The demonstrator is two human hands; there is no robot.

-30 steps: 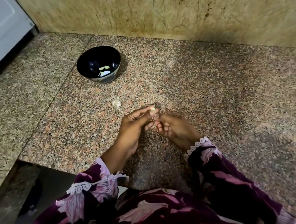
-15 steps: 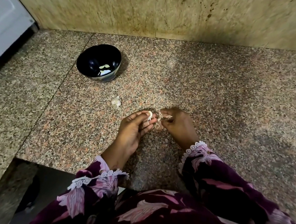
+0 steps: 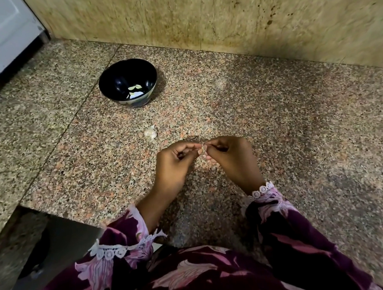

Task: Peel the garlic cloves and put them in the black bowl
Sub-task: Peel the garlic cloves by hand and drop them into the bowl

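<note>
My left hand and my right hand meet fingertip to fingertip above the granite counter, both pinching one small pale garlic clove that is mostly hidden by the fingers. An unpeeled clove lies on the counter just beyond my left hand. The black bowl stands farther back to the left with a few peeled cloves at its bottom.
The speckled granite counter ends at a stone wall behind the bowl. A white cabinet stands at the far left. The counter's front edge drops off at the lower left. Bits of skin lie near my hands.
Both hands have lifted off the counter and turned knuckles-up. The clove, plainly seen in my left fingers before, is now nearly covered by both hands' fingertips.
</note>
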